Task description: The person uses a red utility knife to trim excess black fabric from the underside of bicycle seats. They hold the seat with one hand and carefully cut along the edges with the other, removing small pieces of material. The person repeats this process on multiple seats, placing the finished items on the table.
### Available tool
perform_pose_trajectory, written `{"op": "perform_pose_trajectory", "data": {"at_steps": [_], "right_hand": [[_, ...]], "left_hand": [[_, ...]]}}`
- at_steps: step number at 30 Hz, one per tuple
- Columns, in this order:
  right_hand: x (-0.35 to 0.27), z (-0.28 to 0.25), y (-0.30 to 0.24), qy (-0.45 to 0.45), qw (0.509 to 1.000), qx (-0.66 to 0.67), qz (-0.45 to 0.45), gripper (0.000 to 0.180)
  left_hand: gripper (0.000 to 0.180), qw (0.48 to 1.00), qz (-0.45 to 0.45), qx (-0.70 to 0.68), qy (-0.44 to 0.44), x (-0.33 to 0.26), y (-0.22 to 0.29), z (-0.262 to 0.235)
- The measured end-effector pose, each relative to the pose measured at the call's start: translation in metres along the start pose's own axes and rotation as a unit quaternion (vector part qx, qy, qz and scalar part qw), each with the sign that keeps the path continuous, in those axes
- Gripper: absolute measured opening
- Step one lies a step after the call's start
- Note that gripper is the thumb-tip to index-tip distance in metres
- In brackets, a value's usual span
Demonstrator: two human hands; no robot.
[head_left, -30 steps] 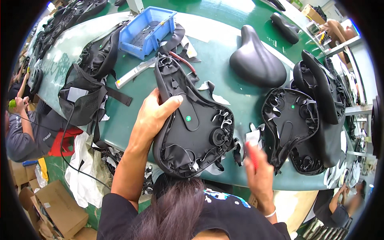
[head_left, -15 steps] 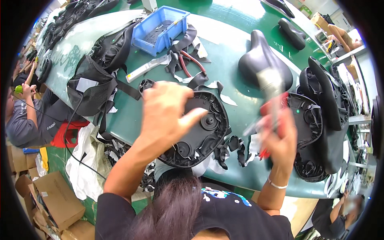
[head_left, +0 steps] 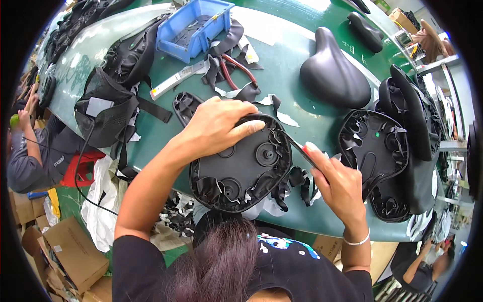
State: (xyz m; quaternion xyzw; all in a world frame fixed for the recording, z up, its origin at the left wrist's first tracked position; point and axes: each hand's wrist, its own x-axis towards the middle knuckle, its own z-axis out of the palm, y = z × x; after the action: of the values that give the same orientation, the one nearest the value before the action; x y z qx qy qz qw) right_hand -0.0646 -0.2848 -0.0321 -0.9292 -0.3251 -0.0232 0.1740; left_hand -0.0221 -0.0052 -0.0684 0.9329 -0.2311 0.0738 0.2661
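An upturned black bicycle saddle (head_left: 241, 166) lies on the green table (head_left: 282, 75), its underside showing folded cover edges. My left hand (head_left: 216, 126) presses on its upper rim, fingers spread over the edge. My right hand (head_left: 337, 181) grips a thin tool (head_left: 294, 146) with a red handle, the blade touching the saddle's right rim. Black cover offcuts (head_left: 302, 181) lie just beside the saddle, under my right hand.
Other saddles sit to the right: one upright (head_left: 332, 75), others upturned (head_left: 375, 146). A blue bin (head_left: 193, 22), red-handled pliers (head_left: 231, 70) and a pile of black covers (head_left: 110, 100) lie at the back left. Another person (head_left: 30, 146) sits at far left, by cardboard boxes (head_left: 70, 251).
The saddle has been turned round on the table. My left hand shifted onto its upper rim. My right hand came down from raised and set the tool against the right edge.
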Motion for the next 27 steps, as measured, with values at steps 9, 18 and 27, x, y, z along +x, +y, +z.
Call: {"op": "perform_pose_trajectory", "data": {"at_steps": [9,18,27], "right_hand": [[-0.013,-0.003,-0.029,-0.158,0.980,-0.120,0.024,0.064],[-0.073,0.007,-0.084,-0.157,0.958,0.041,0.235,0.061],[-0.001,0.050,-0.036,0.098,0.976,0.175,0.085,0.066]], "left_hand": [[0.032,0.994,-0.104,-0.041,-0.019,-0.008,0.001,0.016],[0.032,0.954,-0.287,-0.012,0.091,-0.047,0.049,0.026],[0.031,0.955,-0.276,0.011,0.109,-0.053,0.054,0.023]]}}
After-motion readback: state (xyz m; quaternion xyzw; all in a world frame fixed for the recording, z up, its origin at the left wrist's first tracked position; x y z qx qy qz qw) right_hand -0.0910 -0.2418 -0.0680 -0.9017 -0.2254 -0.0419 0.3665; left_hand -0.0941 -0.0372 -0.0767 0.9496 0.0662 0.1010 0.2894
